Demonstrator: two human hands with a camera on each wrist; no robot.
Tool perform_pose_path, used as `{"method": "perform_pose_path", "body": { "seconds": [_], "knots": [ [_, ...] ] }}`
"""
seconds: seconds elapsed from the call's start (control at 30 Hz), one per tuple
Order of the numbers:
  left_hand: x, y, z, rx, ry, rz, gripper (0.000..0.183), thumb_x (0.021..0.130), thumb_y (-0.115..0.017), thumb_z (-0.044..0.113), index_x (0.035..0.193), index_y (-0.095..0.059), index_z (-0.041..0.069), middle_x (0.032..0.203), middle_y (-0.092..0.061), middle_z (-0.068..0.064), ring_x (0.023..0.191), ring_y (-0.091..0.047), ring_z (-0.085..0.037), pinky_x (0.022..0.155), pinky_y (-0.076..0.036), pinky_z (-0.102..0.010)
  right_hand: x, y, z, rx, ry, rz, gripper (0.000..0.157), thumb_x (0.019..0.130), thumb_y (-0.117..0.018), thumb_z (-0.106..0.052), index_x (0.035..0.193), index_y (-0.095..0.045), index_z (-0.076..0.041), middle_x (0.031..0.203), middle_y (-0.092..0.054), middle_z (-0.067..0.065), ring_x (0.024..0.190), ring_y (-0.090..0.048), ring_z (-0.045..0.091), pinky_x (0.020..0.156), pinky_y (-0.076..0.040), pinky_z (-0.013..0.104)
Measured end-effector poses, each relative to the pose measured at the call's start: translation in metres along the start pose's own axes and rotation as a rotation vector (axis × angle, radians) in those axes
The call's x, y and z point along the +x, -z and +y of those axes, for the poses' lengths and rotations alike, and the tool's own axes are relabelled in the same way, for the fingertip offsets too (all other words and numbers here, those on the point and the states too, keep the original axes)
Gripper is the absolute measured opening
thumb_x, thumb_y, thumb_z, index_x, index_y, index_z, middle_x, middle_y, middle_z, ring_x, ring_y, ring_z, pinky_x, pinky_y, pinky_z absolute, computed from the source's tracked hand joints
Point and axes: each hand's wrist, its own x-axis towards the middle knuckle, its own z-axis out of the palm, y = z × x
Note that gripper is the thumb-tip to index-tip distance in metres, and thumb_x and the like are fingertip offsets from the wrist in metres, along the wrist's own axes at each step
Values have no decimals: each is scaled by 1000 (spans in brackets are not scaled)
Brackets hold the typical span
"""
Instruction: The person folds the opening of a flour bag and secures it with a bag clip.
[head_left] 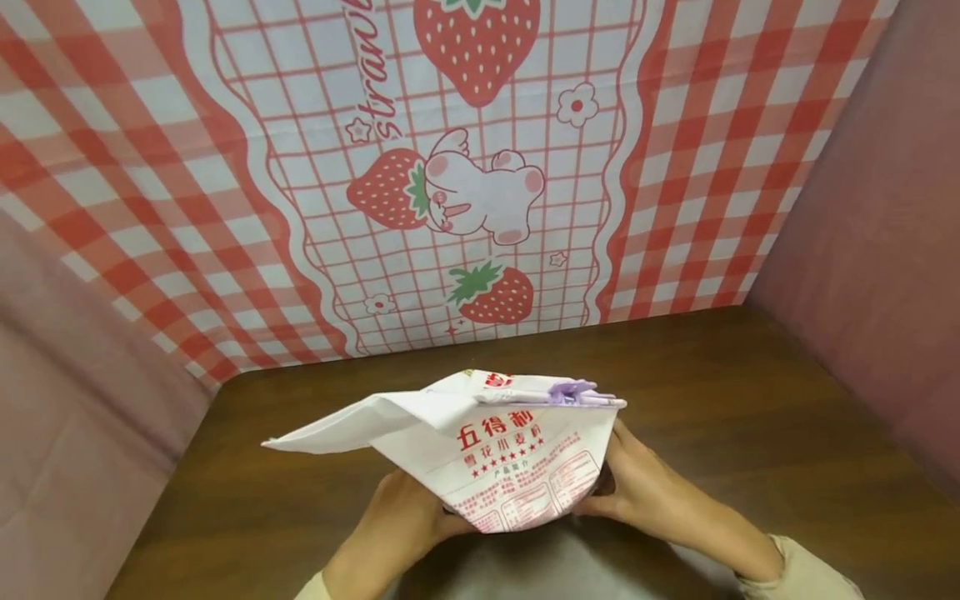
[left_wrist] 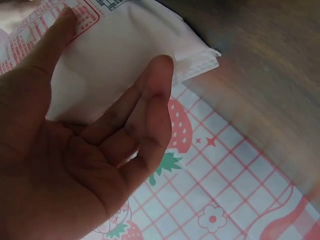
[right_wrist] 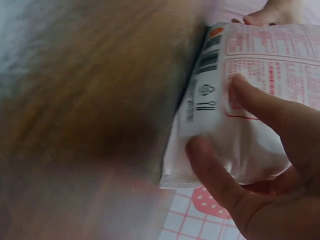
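Note:
A white flour bag (head_left: 517, 467) with red print stands tilted at the front middle of the table. Its top is folded over, and a purple clip (head_left: 572, 392) sits on the fold. A white flap (head_left: 330, 429) of the bag sticks out to the left. My left hand (head_left: 397, 512) holds the bag's lower left side; in the left wrist view its thumb (left_wrist: 57, 37) lies on the printed face and its other fingers curl by the bag. On the opposite side my right hand (head_left: 648, 483) grips the bag, its thumb on the printed front in the right wrist view.
Dark brown wood tabletop (head_left: 690, 367) spreads around the bag. Behind it hangs a red-and-white checked cloth (head_left: 697, 167) with strawberries. Pink cloth walls (head_left: 847, 275) close in both sides. A pale grey patch (head_left: 600, 567) lies at the table's front.

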Motion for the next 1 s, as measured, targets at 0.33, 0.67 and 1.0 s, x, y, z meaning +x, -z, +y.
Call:
{"method": "perform_pose_path", "body": {
  "seconds": [0.33,0.67,1.0],
  "knots": [
    [4,2,5,8,32,41,54,63,-87,49,106,-70,21,100,-71,7,91,-67,-18,68,-55,-37,5,-2,10,37,-1,-36,104,57,-97,-37,142,-42,-10,142,-46,20,126,-50,31,96,-49,51],
    [12,-2,-2,-56,93,-30,69,59,-92,44,117,-66,17,110,-69,0,99,-67,-18,74,-57,-39,11,-6,18,47,-6,-24,101,59,-95,-42,138,-44,-6,136,-51,22,122,-54,32,95,-50,51],
    [25,-5,-15,-135,66,-73,75,56,-95,36,123,-65,19,125,-65,2,114,-61,-17,93,-52,-39,26,-7,28,74,-36,-35,96,55,-97,-42,131,-51,-6,127,-57,18,116,-58,31,95,-50,49]
  ]
}}
